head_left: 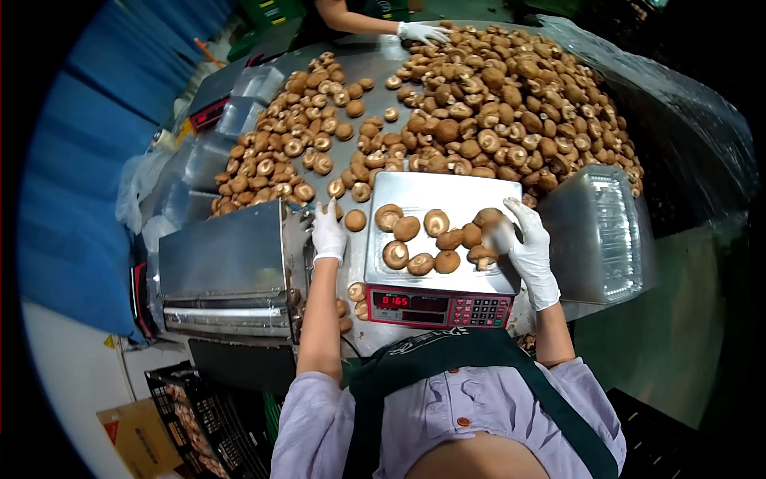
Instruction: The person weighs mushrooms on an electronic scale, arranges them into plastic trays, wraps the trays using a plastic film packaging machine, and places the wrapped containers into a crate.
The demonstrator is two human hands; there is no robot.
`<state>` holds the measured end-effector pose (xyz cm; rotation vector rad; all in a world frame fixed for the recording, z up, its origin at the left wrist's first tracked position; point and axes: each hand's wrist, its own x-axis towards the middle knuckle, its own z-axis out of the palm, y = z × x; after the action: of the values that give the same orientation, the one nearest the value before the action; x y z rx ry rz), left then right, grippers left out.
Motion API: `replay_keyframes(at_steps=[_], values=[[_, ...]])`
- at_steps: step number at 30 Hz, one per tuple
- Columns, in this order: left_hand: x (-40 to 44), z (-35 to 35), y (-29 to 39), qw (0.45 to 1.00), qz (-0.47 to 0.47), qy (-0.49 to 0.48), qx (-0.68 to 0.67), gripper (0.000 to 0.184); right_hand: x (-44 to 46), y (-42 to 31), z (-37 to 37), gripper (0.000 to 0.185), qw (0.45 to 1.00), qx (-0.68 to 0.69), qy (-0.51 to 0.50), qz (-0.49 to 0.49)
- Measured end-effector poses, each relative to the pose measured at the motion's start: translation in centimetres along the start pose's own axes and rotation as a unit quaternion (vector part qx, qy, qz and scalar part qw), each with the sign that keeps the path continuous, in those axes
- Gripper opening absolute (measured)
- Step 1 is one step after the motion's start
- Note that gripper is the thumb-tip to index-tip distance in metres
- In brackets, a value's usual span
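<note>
On electronic scale (440, 192), between left hand (328, 231) and right hand (530, 249): shiitake mushrooms (448, 261), round, brown-capped, some upturned, pale stems showing. Left with fingers spread; right beside mushrooms, blurred at thumb, cannot tell whether pinching.

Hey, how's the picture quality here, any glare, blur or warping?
Head view: strong wide-angle warping with dark corners; glare on the plastic film and trays; a blurred patch by the right hand's fingers; the red display stays readable.
</note>
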<state>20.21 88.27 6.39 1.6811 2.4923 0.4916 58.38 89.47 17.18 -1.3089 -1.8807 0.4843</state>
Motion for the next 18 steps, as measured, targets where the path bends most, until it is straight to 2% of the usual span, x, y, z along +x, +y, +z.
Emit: replay_keyframes(at_steps=[2,3,4,6,7,8,10,12,14,15,16,18], values=[[0.3,0.0,-0.1,0.999,-0.029,-0.005,-0.024,0.053,-0.6,0.5,-0.5,0.034,1.000,-0.012,0.003,0.006],[0.7,-0.8,0.2,0.996,-0.061,-0.051,-0.050,0.049,-0.9,0.5,-0.7,0.033,1.000,-0.015,0.003,0.018],[0.6,-1.3,0.8,0.996,-0.056,-0.053,-0.049,0.049,-1.2,0.6,-1.0,0.033,1.000,-0.015,0.007,0.022],[-0.1,-2.2,2.0,0.990,-0.057,0.057,-0.118,0.046,-1.6,0.4,-1.4,0.033,0.999,-0.024,0.007,0.031],[0.0,-2.7,2.6,0.968,-0.009,0.111,-0.226,0.045,-1.7,0.1,-1.4,0.032,0.999,-0.019,0.012,0.034],[-0.3,-3.1,3.3,0.955,-0.021,0.124,-0.269,0.044,-1.8,0.0,-1.3,0.032,0.999,-0.018,0.012,0.036],[-1.4,-5.5,6.4,0.914,0.028,0.142,-0.379,0.046,-1.8,-0.3,-1.1,0.033,1.000,-0.011,0.012,0.015],[-3.3,-7.7,9.8,0.907,0.111,0.146,-0.379,0.048,-1.7,-0.7,-0.8,0.034,1.000,-0.005,0.005,0.019],[-4.9,-8.1,11.6,0.899,0.240,0.065,-0.360,0.054,-1.6,-1.2,-0.4,0.036,1.000,0.001,-0.002,0.021],[-5.8,-8.9,12.5,0.927,0.347,0.037,-0.135,0.052,-1.5,-1.4,-0.1,0.038,1.000,-0.028,0.004,0.008],[-6.5,-8.9,13.4,0.924,0.380,-0.045,-0.012,0.055,-1.5,-1.5,0.1,0.040,0.998,-0.056,0.010,-0.004],[-6.9,-8.7,13.5,0.911,0.396,-0.107,-0.048,0.056,-1.5,-1.5,0.1,0.044,0.998,-0.068,-0.009,-0.003]])
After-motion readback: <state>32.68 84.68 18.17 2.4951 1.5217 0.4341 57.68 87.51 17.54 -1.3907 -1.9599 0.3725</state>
